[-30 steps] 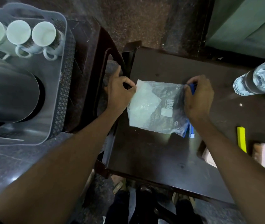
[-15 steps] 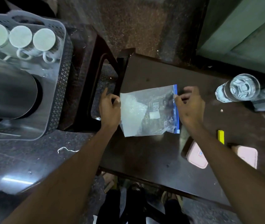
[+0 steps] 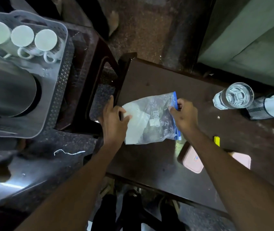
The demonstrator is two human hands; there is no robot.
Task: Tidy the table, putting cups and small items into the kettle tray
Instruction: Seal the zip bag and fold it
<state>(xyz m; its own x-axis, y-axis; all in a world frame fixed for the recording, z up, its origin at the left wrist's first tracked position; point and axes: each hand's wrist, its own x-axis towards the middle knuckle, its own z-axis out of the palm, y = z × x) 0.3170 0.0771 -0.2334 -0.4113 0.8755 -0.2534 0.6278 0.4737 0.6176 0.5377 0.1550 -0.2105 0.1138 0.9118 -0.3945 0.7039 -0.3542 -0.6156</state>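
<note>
1. Dark wooden counter (image 3: pixel 149 164) under dim light; grey kettle tray (image 3: pixel 49 104) sits off its left side on a dark stool, with kettle (image 3: pixel 7 90) and three upturned cups (image 3: pixel 21 38) already in it.
2. Step in hand, as I judge: handling the zip bag (image 3: pixel 151 119) before transfer.
3. Left hand (image 3: pixel 114 119) pinches the bag's left edge, right at the counter's left edge.
4. Right hand (image 3: pixel 185 116) pinches the blue zip strip; both hands hold the bag.
5. Next move calls for lifting the bag leftward across the gap; tray floor beside the cups looks free.
6. Rightward: glass (image 3: pixel 236 96), yellow item (image 3: pixel 216 141), pink box (image 3: pixel 193 161) stay near; avoid sweeping them.
</note>
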